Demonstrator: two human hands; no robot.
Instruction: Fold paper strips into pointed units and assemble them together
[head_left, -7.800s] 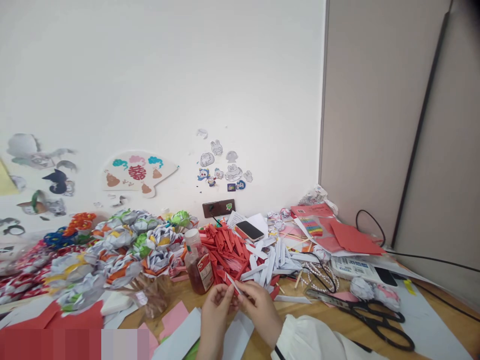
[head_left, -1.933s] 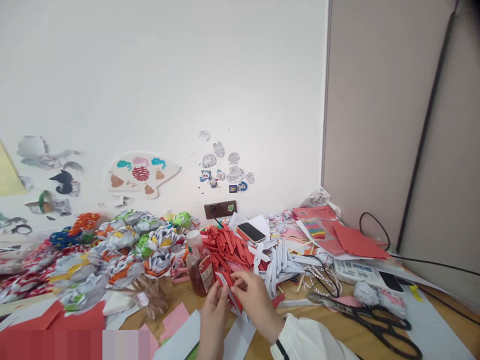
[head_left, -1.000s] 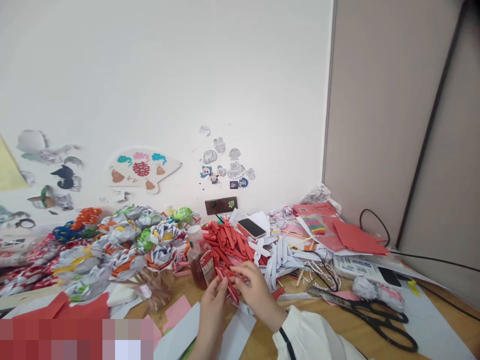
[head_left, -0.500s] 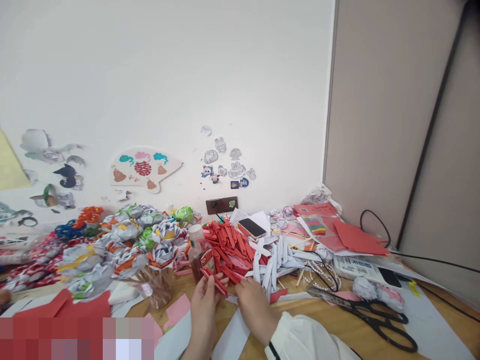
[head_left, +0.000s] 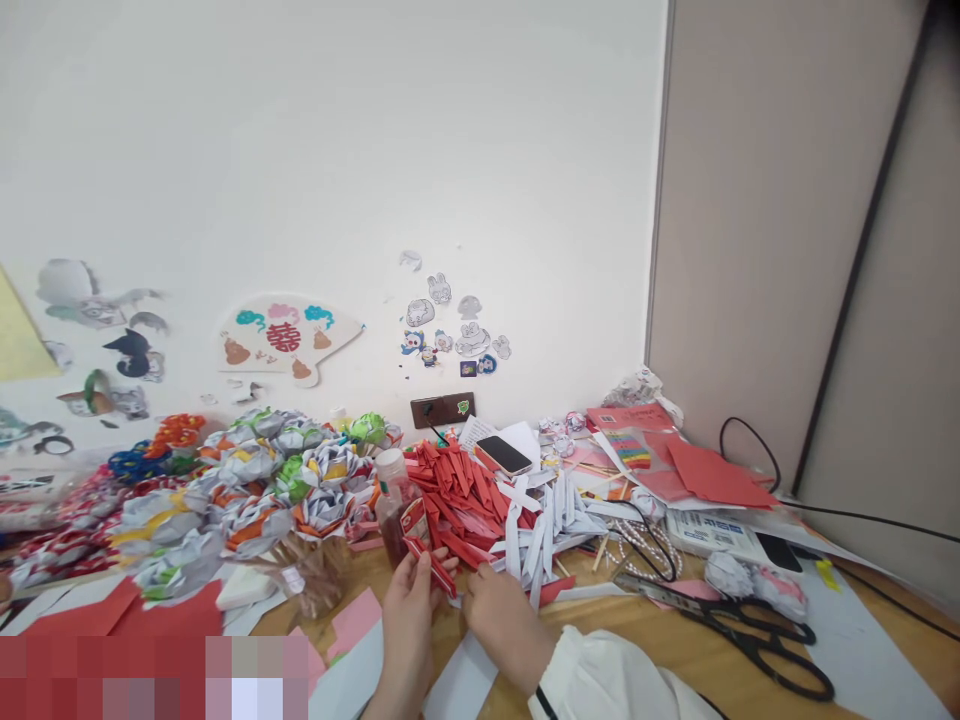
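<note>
My left hand [head_left: 409, 612] pinches a folded red paper piece [head_left: 430, 565] and holds it up in front of the pile of folded red paper pieces [head_left: 457, 492]. My right hand [head_left: 499, 615], in a white sleeve, is closed low over the table just right of that piece, beside the white folded strips [head_left: 551, 520]; whether its fingers hold anything is hidden. A small bottle of brown liquid [head_left: 395, 508] stands just behind my left hand.
Many paper flowers [head_left: 247, 490] fill the left of the wooden table [head_left: 675, 650]. A phone [head_left: 503, 455] lies behind the red pile. Black scissors [head_left: 757, 640], a beaded cord [head_left: 637, 550], red sheets [head_left: 705, 475] and cables lie to the right. White paper lies under my wrists.
My hands went from folding a white strip to handling a red piece at the pile. In the last second my left hand drew the red piece out to the left; my right hand dropped lower.
</note>
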